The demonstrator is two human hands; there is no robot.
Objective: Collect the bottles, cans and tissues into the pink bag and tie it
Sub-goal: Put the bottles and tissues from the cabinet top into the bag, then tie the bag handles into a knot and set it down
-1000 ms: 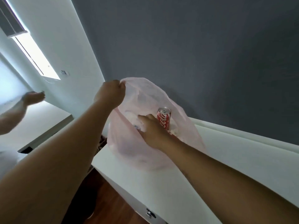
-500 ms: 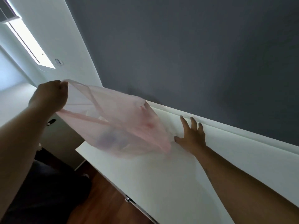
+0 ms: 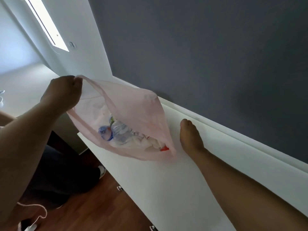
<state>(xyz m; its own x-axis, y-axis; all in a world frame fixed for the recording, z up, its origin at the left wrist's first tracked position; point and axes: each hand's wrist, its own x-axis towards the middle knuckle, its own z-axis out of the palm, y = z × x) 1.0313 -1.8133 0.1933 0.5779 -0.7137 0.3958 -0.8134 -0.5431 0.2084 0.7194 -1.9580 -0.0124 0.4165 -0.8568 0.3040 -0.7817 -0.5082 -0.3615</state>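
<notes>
1. Left hand [image 3: 64, 92]: raised above the counter. Its grip is closed in a pinch on one handle loop of the pink bag [image 3: 133, 104], which is drawn taut up to it.
2. Pink bag: thin, translucent film. It hangs from the left grip, sloping down and to the right, with its low end resting on the white counter [image 3: 166, 189]. The mouth gapes open and only one handle is in a grip.
3. Contents, below and to the right of the left grip:
   - a clear plastic bottle [image 3: 119, 130] lying on its side;
   - a blue item [image 3: 104, 131] against it on the side nearer the grip, perhaps a cap or a second bottle, too blurred to tell;
   - white tissues [image 3: 146, 144] beyond the bottle;
   - a red piece [image 3: 164, 148] at the end farthest from the grip, not identifiable.
4. Right hand [image 3: 190, 135]: rests on the counter just beside the bag's low end, across the bag from the left grip. Its grip holds nothing. The fingers are foreshortened and appear relaxed.
5. Step in hand (judged): collecting looks at or near its end, as the litter sits in the bag. Tying is not yet begun.
6. Next move (judged): the right grip needs to take the free handle across the mouth from the left grip. Both handles are then gathered, crossed and knotted.
7. Handling note (judged): keep the mouth above the load so the bottle does not slide out, and pull gently, since the film is thin.
</notes>
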